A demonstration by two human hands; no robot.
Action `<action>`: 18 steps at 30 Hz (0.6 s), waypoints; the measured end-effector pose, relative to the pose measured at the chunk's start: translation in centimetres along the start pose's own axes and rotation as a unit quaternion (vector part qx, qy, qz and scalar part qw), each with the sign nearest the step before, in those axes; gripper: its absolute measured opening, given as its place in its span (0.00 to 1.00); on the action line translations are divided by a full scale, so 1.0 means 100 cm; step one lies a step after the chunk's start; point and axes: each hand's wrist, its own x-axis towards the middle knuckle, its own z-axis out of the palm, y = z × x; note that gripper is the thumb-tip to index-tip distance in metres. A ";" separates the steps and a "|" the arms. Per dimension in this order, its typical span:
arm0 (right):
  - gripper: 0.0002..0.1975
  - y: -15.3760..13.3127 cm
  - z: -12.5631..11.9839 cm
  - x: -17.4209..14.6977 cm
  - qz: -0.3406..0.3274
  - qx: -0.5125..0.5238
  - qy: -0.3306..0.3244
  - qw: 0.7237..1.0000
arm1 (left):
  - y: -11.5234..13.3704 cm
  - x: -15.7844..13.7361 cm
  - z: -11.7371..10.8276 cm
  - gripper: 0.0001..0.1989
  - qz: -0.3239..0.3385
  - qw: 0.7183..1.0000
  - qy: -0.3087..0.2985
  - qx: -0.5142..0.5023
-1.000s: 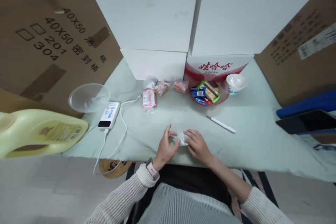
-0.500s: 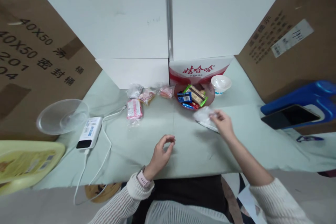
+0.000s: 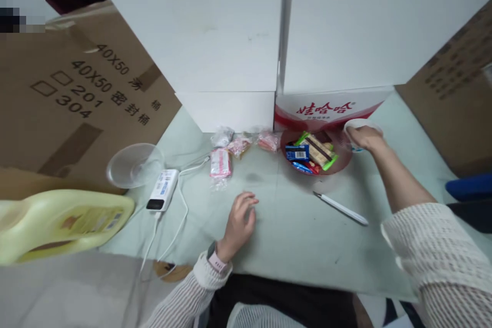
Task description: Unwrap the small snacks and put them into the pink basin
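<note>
- Left hand (image 3: 240,221) resting on the bench (image 3: 292,236), fingers loosely curled, grasping nothing.
- White knife (image 3: 340,208) lying flat, just right of centre.
- Red dish (image 3: 342,161) of wrapped snacks beyond the knife.
- Right hand (image 3: 363,137) over the white bowl (image 3: 359,124) beside the dish, fingers closed over its rim.

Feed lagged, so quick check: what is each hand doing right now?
Left hand: loosely curled, resting on the table, holding nothing.
Right hand: over the small white bowl beside the candy dish; whether it grips anything cannot be told.
</note>
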 end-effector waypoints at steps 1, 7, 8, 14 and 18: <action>0.21 -0.004 -0.003 -0.005 0.009 -0.010 0.008 1.000 | -0.006 0.006 -0.005 0.11 0.005 0.999 0.033 0.043; 0.15 -0.048 -0.012 -0.071 -0.041 -0.011 0.117 0.992 | -0.048 0.054 -0.030 0.28 -0.119 0.951 0.085 0.273; 0.14 -0.057 -0.008 -0.087 -0.077 0.022 0.108 0.991 | -0.055 0.061 -0.031 0.30 -0.151 0.942 0.077 0.290; 0.10 -0.109 0.024 -0.183 -0.201 0.181 -0.035 0.962 | -0.078 0.076 -0.023 0.27 -0.219 0.929 0.037 0.297; 0.10 -0.124 0.029 -0.223 -0.204 0.213 -0.084 0.952 | -0.080 0.061 -0.019 0.26 -0.195 0.936 0.051 0.289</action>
